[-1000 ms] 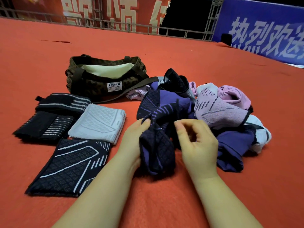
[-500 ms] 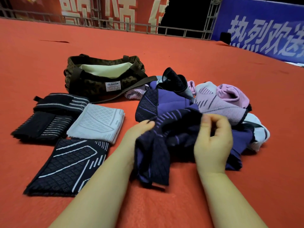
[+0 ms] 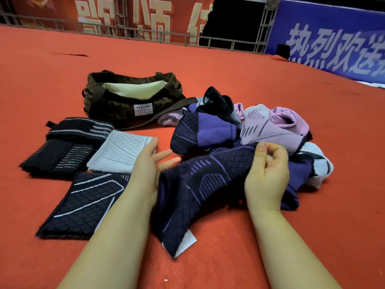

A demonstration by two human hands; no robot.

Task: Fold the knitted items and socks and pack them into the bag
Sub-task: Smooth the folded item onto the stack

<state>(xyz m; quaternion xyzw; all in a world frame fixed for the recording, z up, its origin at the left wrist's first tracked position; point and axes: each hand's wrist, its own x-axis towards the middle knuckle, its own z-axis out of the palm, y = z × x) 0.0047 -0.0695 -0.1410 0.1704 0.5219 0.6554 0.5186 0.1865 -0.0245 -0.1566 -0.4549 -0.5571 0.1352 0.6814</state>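
The right hand (image 3: 267, 176) pinches one navy-and-purple knitted piece (image 3: 200, 190) at its far corner; the left hand (image 3: 149, 167) is spread, fingers straight, at the piece's nine o'clock edge. Four folded pieces (image 3: 123, 152) lie at nine o'clock, one unfolded heap (image 3: 270, 130) at one o'clock, one open bag (image 3: 133, 101) at eleven.

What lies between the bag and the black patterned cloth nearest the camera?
In the head view, a folded white cloth lies between the bag and that black cloth.

Red carpet (image 3: 229, 65): bag (image 3: 116, 105), folded knits (image 3: 123, 152), loose pile (image 3: 270, 130).
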